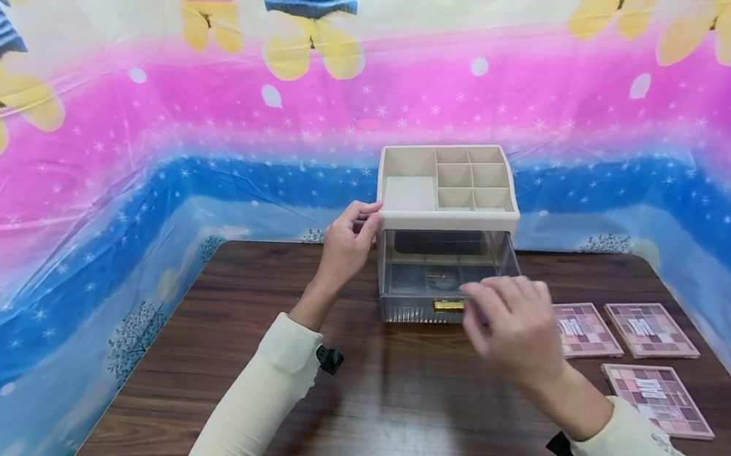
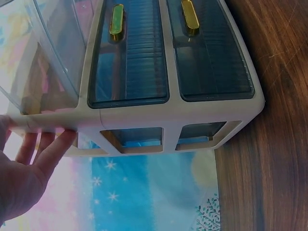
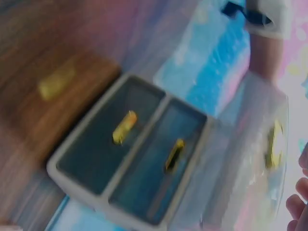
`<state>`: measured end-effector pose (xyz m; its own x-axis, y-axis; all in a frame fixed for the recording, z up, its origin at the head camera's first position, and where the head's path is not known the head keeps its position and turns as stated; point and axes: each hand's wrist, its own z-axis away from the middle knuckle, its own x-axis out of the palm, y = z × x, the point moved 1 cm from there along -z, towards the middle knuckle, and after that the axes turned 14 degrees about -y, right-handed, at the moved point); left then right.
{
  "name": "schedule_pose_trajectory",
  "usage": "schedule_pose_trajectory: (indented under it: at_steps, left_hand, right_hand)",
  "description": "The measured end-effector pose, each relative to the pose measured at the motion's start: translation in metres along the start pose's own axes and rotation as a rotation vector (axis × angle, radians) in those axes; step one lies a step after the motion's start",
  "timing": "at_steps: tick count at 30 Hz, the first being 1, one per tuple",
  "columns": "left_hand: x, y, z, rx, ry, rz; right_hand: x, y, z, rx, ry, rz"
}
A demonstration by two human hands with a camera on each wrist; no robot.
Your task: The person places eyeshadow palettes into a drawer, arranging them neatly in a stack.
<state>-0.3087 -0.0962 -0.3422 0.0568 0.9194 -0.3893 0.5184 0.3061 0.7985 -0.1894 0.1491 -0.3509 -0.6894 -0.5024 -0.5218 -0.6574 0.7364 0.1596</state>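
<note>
A cream storage organizer (image 1: 451, 220) with clear drawers stands on the table; its upper drawer (image 1: 448, 265) is pulled out toward me. My left hand (image 1: 347, 244) grips the organizer's upper left edge, the fingers (image 2: 54, 150) lying against the side frame in the left wrist view. My right hand (image 1: 517, 327), blurred, is in front of the drawer's right side with its fingers loosely bent. In the right wrist view its fingertips (image 3: 296, 204) are just apart from the pulled-out drawer's gold handle (image 3: 275, 144), holding nothing. Two closed drawers with gold handles (image 2: 116, 21) show below.
Several eyeshadow palettes (image 1: 651, 330) lie on the brown wooden table (image 1: 386, 421) to the right of the organizer. Divided compartments (image 1: 408, 192) form the organizer's top. A patterned cloth (image 1: 322, 128) hangs close behind the table.
</note>
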Motion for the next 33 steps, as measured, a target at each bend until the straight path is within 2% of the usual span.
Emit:
schedule_pose_trajectory:
  at_steps: [4,8,11,15,17,20,27,33]
  left_hand:
    - [-0.002,0.0,0.001,-0.001,0.003,0.003]
    - [-0.005,-0.001,0.002,0.013,0.001,-0.012]
    - [-0.006,-0.001,0.002,0.019,-0.006,-0.03]
    - [-0.008,0.0,0.001,0.019,-0.009,-0.043]
    - [-0.008,0.0,0.001,0.017,-0.008,-0.05]
    - [-0.008,0.0,0.0,0.022,-0.009,-0.067]
    - [-0.004,0.0,-0.001,0.043,-0.022,-0.102]
    - [-0.001,0.001,-0.001,0.04,-0.022,-0.135]
  right_hand:
    - [-0.013,0.025,-0.003,0.183,-0.054,-0.084]
    - [-0.023,0.055,0.001,0.433,-0.184,-0.116]
    - [-0.026,0.078,0.007,0.623,-0.375,-0.112]
    - [-0.021,0.109,0.02,0.798,-0.743,-0.1]
    - [-0.016,0.122,0.029,0.85,-0.886,-0.108]
    - [-0.006,0.137,0.047,0.903,-1.015,-0.118]
    - [0.016,0.158,0.094,0.975,-1.211,-0.134]
    - [0.027,0.167,0.12,1.035,-1.363,-0.144]
